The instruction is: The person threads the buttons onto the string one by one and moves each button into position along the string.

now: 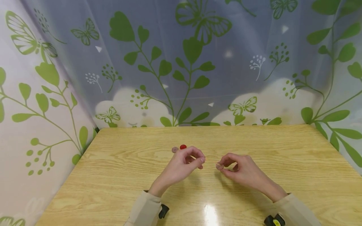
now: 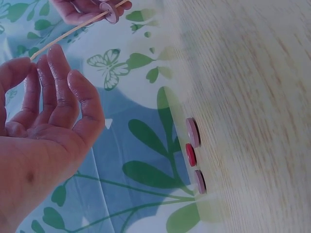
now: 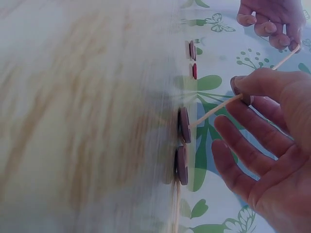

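A thin pale cord (image 2: 70, 35) stretches between the two hands. My left hand (image 1: 183, 165) pinches one end of it between thumb and index finger, the other fingers loosely bent. Over the table, my right hand (image 1: 246, 172) pinches a round brownish button (image 1: 219, 166) by its edge, and the cord runs through it. In the right wrist view the cord continues down from the fingers to a brown button (image 3: 184, 125), with another brown button (image 3: 181, 165) beside it and more cord (image 3: 176, 204) below. The head view hides these two.
Beyond the left hand, a brown button (image 1: 175, 149) and a red button (image 1: 183, 147) lie on the wood-grain table (image 1: 113, 175). A curtain (image 1: 158, 78) with green leaves and butterflies hangs behind the table and along its sides.
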Demonstrator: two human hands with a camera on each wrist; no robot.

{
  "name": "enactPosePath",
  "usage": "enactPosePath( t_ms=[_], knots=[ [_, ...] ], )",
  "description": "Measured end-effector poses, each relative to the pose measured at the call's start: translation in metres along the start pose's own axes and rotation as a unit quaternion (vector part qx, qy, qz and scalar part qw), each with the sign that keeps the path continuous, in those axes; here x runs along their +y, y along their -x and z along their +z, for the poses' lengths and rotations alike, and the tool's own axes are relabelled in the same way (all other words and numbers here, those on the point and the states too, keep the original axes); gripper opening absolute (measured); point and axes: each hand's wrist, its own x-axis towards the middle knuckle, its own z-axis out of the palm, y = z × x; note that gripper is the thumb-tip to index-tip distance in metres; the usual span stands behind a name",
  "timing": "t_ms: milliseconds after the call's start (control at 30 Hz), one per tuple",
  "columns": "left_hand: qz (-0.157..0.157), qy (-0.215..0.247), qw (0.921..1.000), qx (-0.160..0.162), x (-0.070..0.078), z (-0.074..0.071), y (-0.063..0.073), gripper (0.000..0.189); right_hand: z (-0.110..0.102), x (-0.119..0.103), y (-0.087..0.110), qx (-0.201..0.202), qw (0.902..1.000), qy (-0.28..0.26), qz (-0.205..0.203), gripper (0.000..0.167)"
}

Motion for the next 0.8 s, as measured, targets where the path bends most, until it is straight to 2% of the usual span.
enactPosePath(
  t_ms=[800],
  knots=[
    [0.007, -0.002, 1.0, -0.001, -0.0014, -0.001, 0.0002, 0.009, -0.0021, 0.0057, 0.0025, -0.053, 0.9985, 0.006, 0.01, 0.014]
  ],
)
